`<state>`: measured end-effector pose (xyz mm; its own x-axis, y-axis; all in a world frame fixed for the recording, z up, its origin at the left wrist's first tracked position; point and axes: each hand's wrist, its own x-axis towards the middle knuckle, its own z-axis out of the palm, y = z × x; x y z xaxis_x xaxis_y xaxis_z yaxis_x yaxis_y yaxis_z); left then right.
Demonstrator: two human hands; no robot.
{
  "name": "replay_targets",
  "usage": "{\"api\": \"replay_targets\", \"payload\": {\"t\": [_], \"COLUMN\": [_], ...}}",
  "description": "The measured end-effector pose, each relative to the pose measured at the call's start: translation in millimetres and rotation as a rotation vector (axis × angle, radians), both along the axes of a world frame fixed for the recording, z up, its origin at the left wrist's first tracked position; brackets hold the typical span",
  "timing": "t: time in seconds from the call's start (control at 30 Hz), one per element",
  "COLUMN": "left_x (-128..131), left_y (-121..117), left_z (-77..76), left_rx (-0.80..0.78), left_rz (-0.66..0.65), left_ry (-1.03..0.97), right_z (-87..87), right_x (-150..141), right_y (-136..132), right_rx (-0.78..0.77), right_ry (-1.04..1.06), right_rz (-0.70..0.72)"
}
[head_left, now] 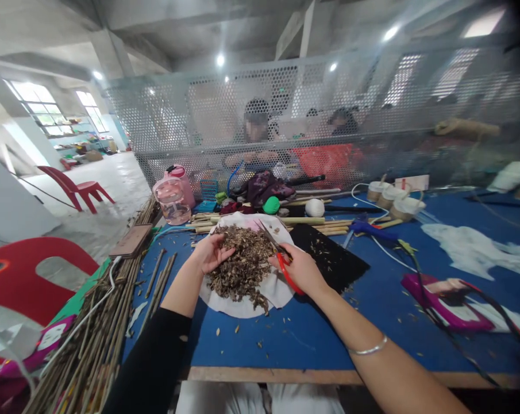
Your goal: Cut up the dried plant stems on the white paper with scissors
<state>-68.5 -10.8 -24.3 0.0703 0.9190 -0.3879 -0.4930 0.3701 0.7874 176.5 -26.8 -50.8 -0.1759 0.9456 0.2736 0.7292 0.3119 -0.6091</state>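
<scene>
A heap of dry brown leaf bits (238, 267) lies on a round white cloth (281, 293) in the middle of the table. My left hand (211, 253) rests at the heap's left edge, palm turned toward it, fingers apart and touching the bits. In my right hand (300, 269) is a pair of scissors (291, 276) with red handles, its blades pointing up and left over the heap's right side. A black square sheet (328, 256) with scattered bits on it lies just beyond my right hand.
Bundled thin sticks (96, 322) run along the left edge, with a phone (130, 240) on them. Behind the cloth lie bamboo sticks (303, 221), a green ball (271, 204) and a white ball (315, 207). A glue gun (374, 229) lies right; a perforated metal screen (216, 115) stands behind.
</scene>
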Motion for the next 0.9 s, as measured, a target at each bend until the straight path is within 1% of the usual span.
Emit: {"api": "replay_targets", "payload": {"t": [0.07, 0.1, 0.17, 0.23, 0.3, 0.33, 0.43, 0.53, 0.63, 0.7, 0.8, 0.9], "left_x": [2, 3, 4, 4, 6, 6, 9, 12, 13, 15, 16, 18], "left_y": [-4, -5, -8, -9, -10, -11, -15, -18, -17, -16, -16, -18], "left_z": [-7.7, -11.3, -17.0, -20.4, -21.5, -21.3, -18.3, -15.7, -18.0, -21.7, -25.9, -26.1], "left_rx": [0.052, 0.088, 0.16, 0.236, 0.322, 0.367, 0.471, 0.497, 0.542, 0.586, 0.601, 0.599], "left_rz": [0.074, 0.091, 0.065, -0.002, -0.065, -0.077, -0.066, -0.073, -0.052, -0.04, -0.039, -0.023], "left_ry": [0.046, 0.072, 0.119, 0.188, 0.323, 0.418, 0.695, 0.825, 0.85, 0.794, 0.697, 0.683], "right_z": [0.0, 0.3, 1.4, 2.5, 3.3, 3.5, 3.6, 2.8, 1.3, 0.5, 0.2, 0.9], "right_x": [-1, -1, -2, -4, -5, -6, -7, -7, -7, -7, -7, -8], "right_y": [-1, -1, -3, -4, -6, -6, -7, -7, -6, -6, -6, -7], "right_rx": [0.001, 0.003, 0.002, 0.001, -0.005, -0.01, -0.027, -0.021, -0.015, -0.023, -0.036, -0.035], "right_ry": [0.0, -0.001, -0.008, -0.017, -0.029, -0.037, -0.057, -0.059, -0.051, -0.05, -0.045, -0.041], "right_rz": [0.001, 0.003, 0.012, 0.029, 0.048, 0.055, 0.064, 0.062, 0.065, 0.071, 0.084, 0.107]}}
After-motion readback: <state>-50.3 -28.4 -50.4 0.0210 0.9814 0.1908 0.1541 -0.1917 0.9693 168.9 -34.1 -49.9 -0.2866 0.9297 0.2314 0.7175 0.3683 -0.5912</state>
